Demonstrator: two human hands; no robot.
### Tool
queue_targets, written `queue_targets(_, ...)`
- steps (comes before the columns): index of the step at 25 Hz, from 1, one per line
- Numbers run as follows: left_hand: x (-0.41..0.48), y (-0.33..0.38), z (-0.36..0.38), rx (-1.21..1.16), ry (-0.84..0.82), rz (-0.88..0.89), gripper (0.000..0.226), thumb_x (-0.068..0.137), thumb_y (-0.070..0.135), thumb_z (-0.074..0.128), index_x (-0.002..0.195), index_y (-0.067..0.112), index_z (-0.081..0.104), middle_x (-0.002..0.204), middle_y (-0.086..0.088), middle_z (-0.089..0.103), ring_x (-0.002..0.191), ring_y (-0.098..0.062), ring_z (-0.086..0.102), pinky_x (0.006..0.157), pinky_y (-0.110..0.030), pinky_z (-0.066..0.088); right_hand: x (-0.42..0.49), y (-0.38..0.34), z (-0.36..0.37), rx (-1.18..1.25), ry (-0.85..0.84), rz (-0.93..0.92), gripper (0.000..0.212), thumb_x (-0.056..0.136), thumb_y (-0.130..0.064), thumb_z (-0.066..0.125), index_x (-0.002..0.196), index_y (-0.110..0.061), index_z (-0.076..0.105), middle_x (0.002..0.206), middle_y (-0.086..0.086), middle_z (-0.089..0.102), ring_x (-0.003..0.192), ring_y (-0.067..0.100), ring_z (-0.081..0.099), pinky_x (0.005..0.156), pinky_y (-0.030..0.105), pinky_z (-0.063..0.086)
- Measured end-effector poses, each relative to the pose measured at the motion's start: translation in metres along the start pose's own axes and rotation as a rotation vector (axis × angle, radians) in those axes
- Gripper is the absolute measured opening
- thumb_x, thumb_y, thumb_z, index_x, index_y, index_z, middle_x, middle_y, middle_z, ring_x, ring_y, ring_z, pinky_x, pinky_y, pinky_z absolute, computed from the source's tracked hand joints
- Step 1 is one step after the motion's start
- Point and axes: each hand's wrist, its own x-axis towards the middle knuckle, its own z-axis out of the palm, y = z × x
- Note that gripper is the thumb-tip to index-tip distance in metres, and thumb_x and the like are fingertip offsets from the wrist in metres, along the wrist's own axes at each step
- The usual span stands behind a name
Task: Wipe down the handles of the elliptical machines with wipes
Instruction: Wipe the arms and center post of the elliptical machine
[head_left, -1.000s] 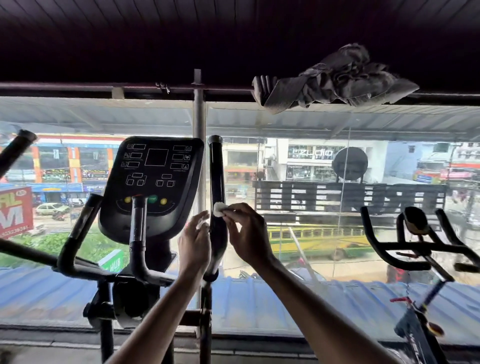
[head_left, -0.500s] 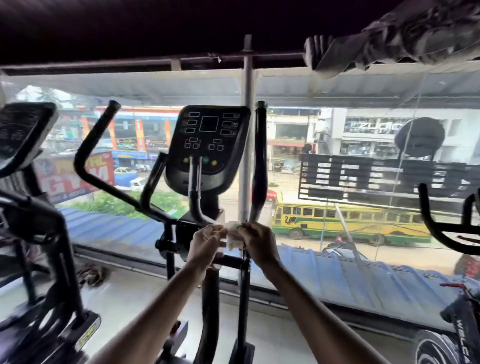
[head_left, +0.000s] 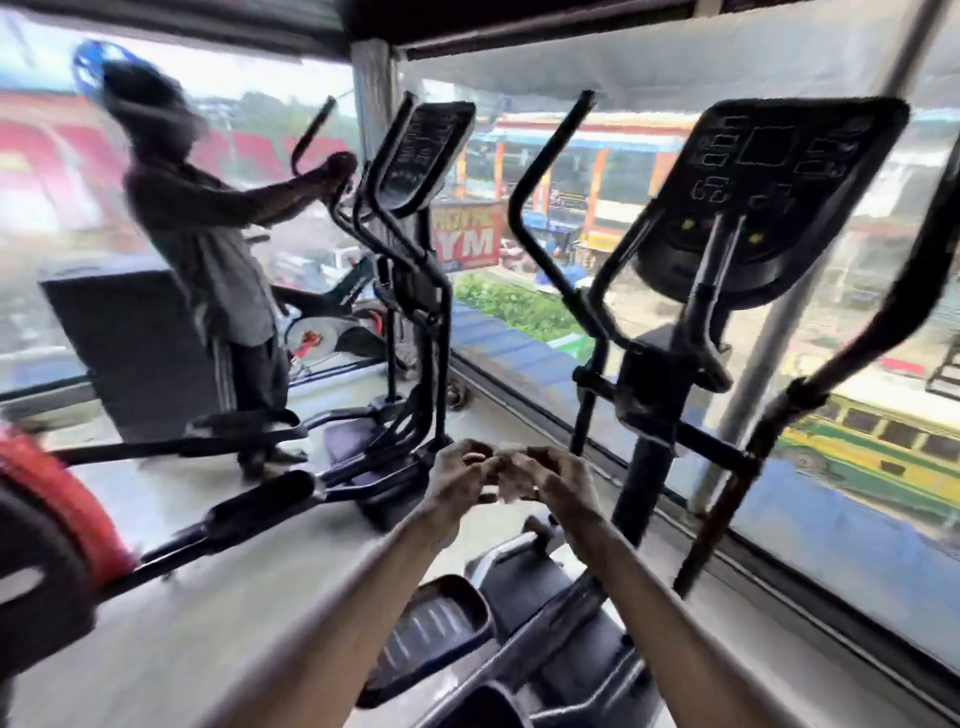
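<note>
Closest in, both forearms reach up from the bottom edge and the left hand (head_left: 460, 478) and right hand (head_left: 558, 480) meet in mid air, fingers curled, pinching a small pale wipe (head_left: 506, 452) between the fingertips; it's blurry, so I can't tell how it's folded. Half a second ago those hands were right up against the crossbar by the upright handle; now they're well clear of any bar, hovering over the floor and the ribbed pedal (head_left: 436, 629) below them.

The view has swung left too; the near elliptical's console (head_left: 769, 197) was dead centre before and now sits off to the right, tilted, with its left handle (head_left: 540, 169) rising beside it and its right handle (head_left: 852, 358) curving down at the frame's edge.

Further back a second elliptical (head_left: 415, 150) has come into view, and another person (head_left: 208, 244) stands at it gripping a handle; neither showed like that earlier. Through the glass beyond: a GYM sign (head_left: 470, 236) and the yellow-green bus (head_left: 878, 447), now far right.
</note>
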Motion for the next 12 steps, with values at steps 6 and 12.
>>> queue_targets(6, -0.106, -0.023, -0.148, -0.014, 0.391, -0.018, 0.023, 0.096, 0.0, 0.063, 0.086, 0.018, 0.073, 0.067, 0.004, 0.072, 0.055, -0.009, 0.067, 0.054, -0.023, 0.056, -0.047, 0.0, 0.163, 0.112, -0.386, 0.002, 0.013, 0.086, -0.023, 0.078, 0.095, -0.016, 0.08, 0.091, 0.009, 0.081, 0.081, 0.021, 0.073, 0.076, 0.043, 0.062)
queue_targets(12, -0.269, -0.051, -0.287, -0.072, 0.85, -0.113, 0.008, 0.095, 0.009, 0.066, 0.094, 0.017, 0.066, 0.087, -0.009, 0.071, 0.076, -0.023, 0.068, 0.064, -0.032, 0.058, -0.167, -0.034, 0.334, 0.192, -0.827, 0.097, 0.008, 0.091, -0.004, 0.076, 0.094, -0.009, 0.071, 0.074, 0.001, 0.076, 0.065, 0.011, 0.069, 0.055, 0.022, 0.055)
